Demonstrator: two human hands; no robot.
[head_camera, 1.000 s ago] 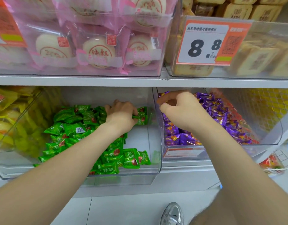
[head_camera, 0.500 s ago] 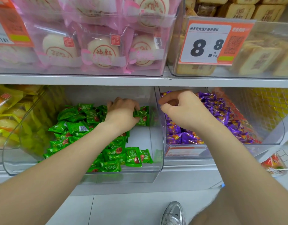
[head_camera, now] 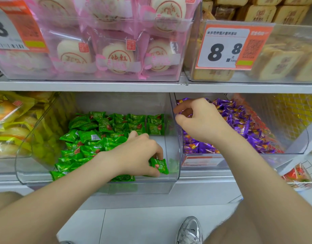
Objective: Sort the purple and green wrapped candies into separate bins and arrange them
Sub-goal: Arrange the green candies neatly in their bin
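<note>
The left hand (head_camera: 139, 155) pinches one green candy (head_camera: 159, 165) between thumb and fingertips, low in the front right corner of the green bin (head_camera: 98, 188), close to its right wall and front lip. The right hand (head_camera: 202, 122) is curled over the back left of the purple bin (head_camera: 290, 150), thumb and forefinger a little apart about a wrapper; whether it has hold I cannot tell. Sorting looks finished, as no stray colour shows in either bin. Arranging seems only partly done. Neat rows (head_camera: 151, 124) stand at the green bin's back right, the green heap (head_camera: 91, 140) to the left lies loose, and the purple candies (head_camera: 239, 124) bank toward the right wall. The bin's bare bottom by the right wall leaves working room, but the shelf (head_camera: 81, 86) hangs low over both hands.
</note>
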